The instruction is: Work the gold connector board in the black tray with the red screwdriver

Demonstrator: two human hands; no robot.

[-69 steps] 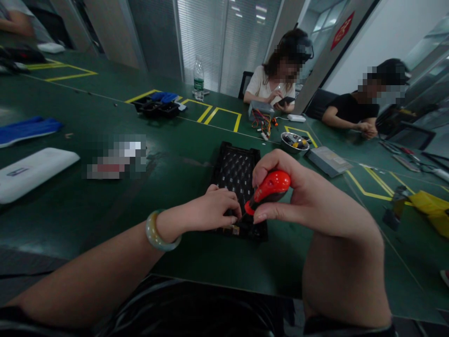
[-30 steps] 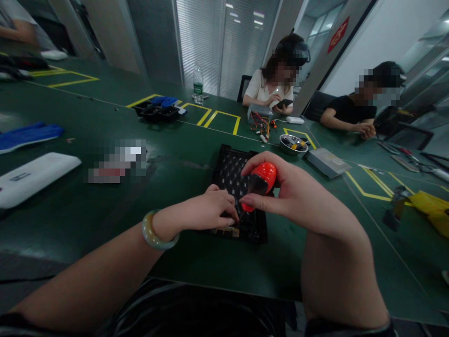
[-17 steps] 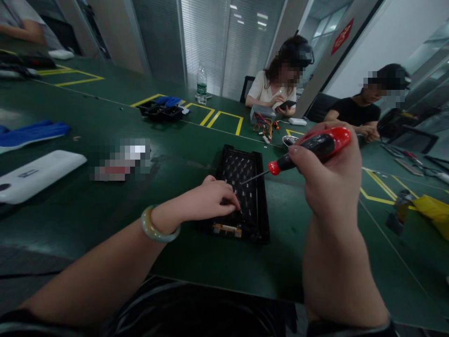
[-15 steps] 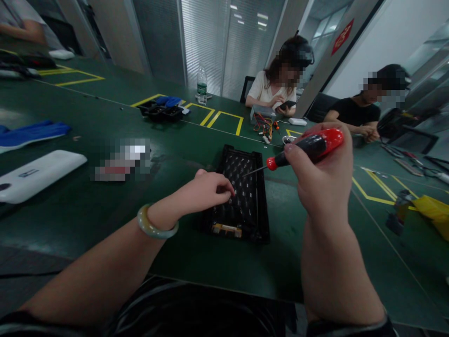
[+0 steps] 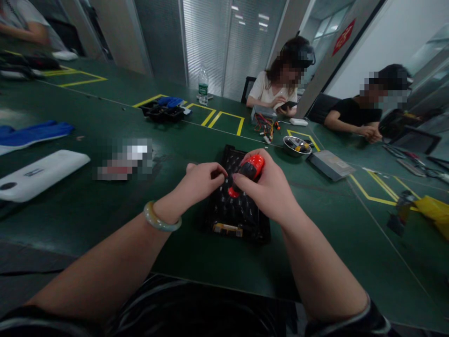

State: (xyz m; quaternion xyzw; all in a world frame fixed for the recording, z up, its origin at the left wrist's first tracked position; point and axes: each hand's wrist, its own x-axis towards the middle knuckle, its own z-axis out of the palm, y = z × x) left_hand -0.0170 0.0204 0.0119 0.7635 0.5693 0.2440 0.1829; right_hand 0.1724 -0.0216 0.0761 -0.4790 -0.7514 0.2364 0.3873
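A black rectangular device (image 5: 242, 217) with a patterned face and a gold connector at its near end lies on the green table. My right hand (image 5: 268, 185) is closed around the red and black handle of a screwdriver (image 5: 249, 169), held over the device's middle; the screwdriver's tip is hidden. My left hand (image 5: 205, 182), with a bangle on the wrist, is at the device's left edge, its fingertips curled together. Whatever may be between those fingertips is too small to make out.
A metal bowl (image 5: 297, 146) and a grey box (image 5: 330, 164) stand right of the device. Further back are wires (image 5: 264, 126), a black tray (image 5: 163, 111) and a bottle (image 5: 202, 86). A white case (image 5: 45, 175) and blue glove (image 5: 35, 133) lie left. Two people sit opposite.
My right hand has moved left and down with the screwdriver, from beside the device to over its middle. My left hand has shifted slightly up and left.
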